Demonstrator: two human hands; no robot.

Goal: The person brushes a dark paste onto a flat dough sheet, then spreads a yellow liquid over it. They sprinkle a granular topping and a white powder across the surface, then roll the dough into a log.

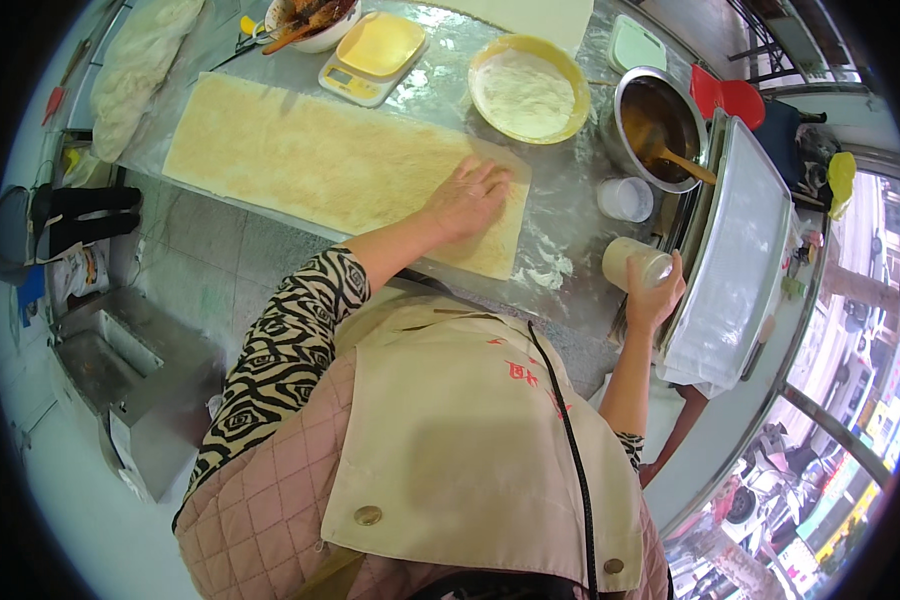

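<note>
While the right hand [655,300] at the lower right of the frame closes around a pale plastic cup [635,264], the left hand [467,196] lies flat and open, fingers spread, on the right end of the dough sheet [320,160]. This long sheet stretches toward the upper left on the metal table [570,200]. Farther up stand a small white cup [625,198], a metal pot [658,125] with a wooden spoon [675,155], a yellow bowl of flour [528,90] and a yellow scale [373,56].
</note>
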